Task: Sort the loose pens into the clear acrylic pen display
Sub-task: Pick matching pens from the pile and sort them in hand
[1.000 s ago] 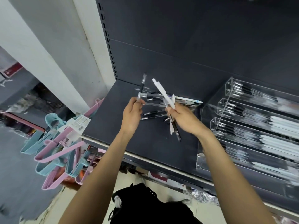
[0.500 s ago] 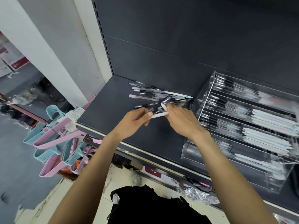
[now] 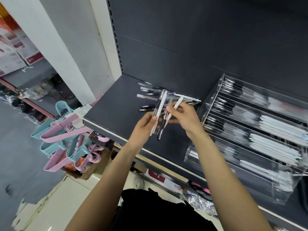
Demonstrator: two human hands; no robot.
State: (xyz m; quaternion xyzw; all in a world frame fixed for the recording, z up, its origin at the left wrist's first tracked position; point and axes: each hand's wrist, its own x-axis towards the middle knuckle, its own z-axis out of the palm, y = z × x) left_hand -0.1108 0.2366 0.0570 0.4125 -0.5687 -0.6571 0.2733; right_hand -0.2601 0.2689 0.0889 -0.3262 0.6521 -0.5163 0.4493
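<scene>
Both hands meet above the dark shelf [image 3: 116,104]. My left hand [image 3: 144,126] grips a white pen [image 3: 160,109] and a clear black-grip pen side by side, tips pointing up and away. My right hand [image 3: 185,116] pinches another white pen [image 3: 175,105] and holds a black-tipped pen that hangs down. Behind the hands lies a pile of loose pens [image 3: 150,92] on the shelf. The clear acrylic pen display [image 3: 215,90] stands at the right, its tiers filled with black-grip and white pens.
Pink and blue plastic hangers [image 3: 61,139] hang in a bunch below the shelf's left corner. A white pillar [image 3: 55,40] rises at the left. Boxes and packets sit on the lower shelf beneath the front edge [image 3: 158,165].
The hands have turned the pens from lying crosswise to pointing up and away. My left hand now grips two of them, while my right keeps a white one.
</scene>
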